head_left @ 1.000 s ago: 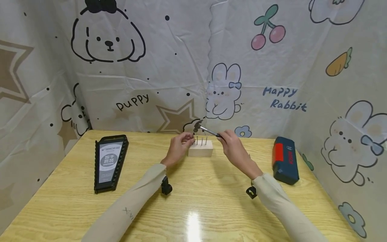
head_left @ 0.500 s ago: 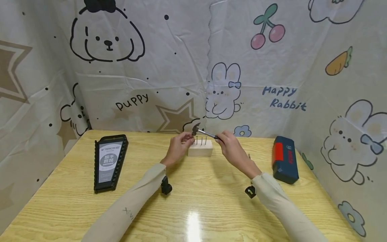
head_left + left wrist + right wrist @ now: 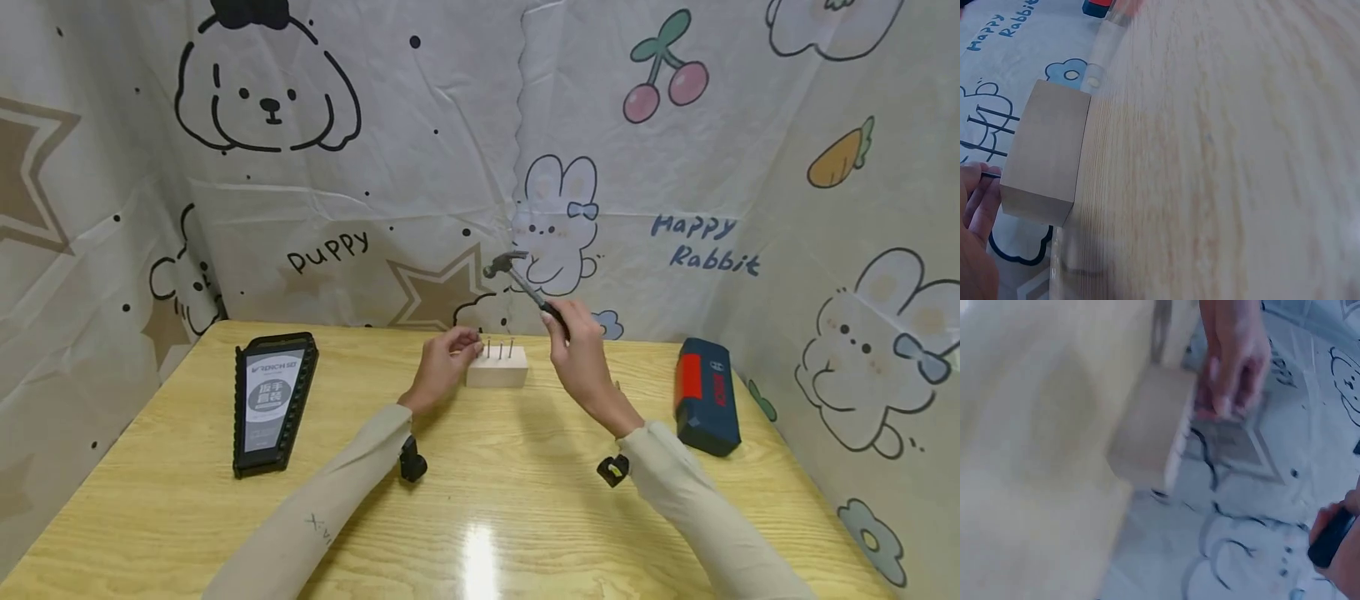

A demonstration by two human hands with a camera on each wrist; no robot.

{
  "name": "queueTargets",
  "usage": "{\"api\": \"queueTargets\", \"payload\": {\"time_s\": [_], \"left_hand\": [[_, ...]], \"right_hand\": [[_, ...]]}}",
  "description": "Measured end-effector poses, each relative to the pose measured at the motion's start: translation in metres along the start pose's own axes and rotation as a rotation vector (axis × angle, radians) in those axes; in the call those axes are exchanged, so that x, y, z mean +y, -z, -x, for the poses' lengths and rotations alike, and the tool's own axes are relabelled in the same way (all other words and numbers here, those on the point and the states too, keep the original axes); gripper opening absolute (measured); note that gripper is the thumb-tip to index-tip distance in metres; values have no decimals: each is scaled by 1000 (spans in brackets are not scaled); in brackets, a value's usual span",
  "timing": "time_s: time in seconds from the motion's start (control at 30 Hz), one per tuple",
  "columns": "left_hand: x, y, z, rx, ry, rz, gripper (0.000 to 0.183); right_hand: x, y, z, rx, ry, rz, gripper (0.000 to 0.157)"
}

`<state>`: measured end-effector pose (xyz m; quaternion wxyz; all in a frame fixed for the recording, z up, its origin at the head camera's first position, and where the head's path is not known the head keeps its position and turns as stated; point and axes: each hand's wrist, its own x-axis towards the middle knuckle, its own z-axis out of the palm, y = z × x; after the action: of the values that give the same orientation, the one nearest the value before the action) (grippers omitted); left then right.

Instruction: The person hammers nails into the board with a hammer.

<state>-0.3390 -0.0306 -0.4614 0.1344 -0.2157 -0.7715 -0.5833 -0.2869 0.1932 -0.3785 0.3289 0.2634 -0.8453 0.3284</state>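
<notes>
A pale wooden block [image 3: 497,373] lies on the table, with several nails [image 3: 997,113] standing upright in its top. At the block's left end, my left hand [image 3: 442,367] pinches another nail [image 3: 990,175] between thumb and fingertips, its point at the wood. My right hand [image 3: 581,358] grips the dark handle of a claw hammer [image 3: 504,264]. The hammer's head is raised well above the nails, tilted up and to the left. In the right wrist view the handle's dark end [image 3: 1330,540] shows in the fist, and the block is blurred.
A black wrench-set holder [image 3: 273,404] lies on the left of the table [image 3: 480,467]. On the right sits a blue and red Bosch case [image 3: 708,398]. A printed cloth [image 3: 442,167] hangs behind the table and along its sides.
The hammer head came down to the nail at my left fingertips half a second ago and is now lifted high. My left hand and the block have stayed in place.
</notes>
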Motion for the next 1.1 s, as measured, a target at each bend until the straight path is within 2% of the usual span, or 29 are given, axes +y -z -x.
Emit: {"api": "queueTargets", "payload": {"time_s": [0.1, 0.2, 0.4, 0.63, 0.9, 1.1], "left_hand": [[0, 0, -2, 6, 4, 0, 15], [1, -1, -2, 7, 17, 6, 14], [3, -1, 0, 0, 47, 2, 15], [3, -1, 1, -5, 41, 18, 14], [1, -1, 2, 3, 30, 26, 12], [2, -1, 1, 8, 10, 31, 12]], "right_hand": [[4, -8, 8, -132, -50, 92, 13], [7, -10, 15, -250, -55, 198, 10], [5, -5, 12, -196, -53, 157, 12], [4, -7, 16, -272, -58, 208, 10], [5, -10, 19, -249, -48, 204, 8], [3, -8, 16, -275, -56, 209, 11]]}}
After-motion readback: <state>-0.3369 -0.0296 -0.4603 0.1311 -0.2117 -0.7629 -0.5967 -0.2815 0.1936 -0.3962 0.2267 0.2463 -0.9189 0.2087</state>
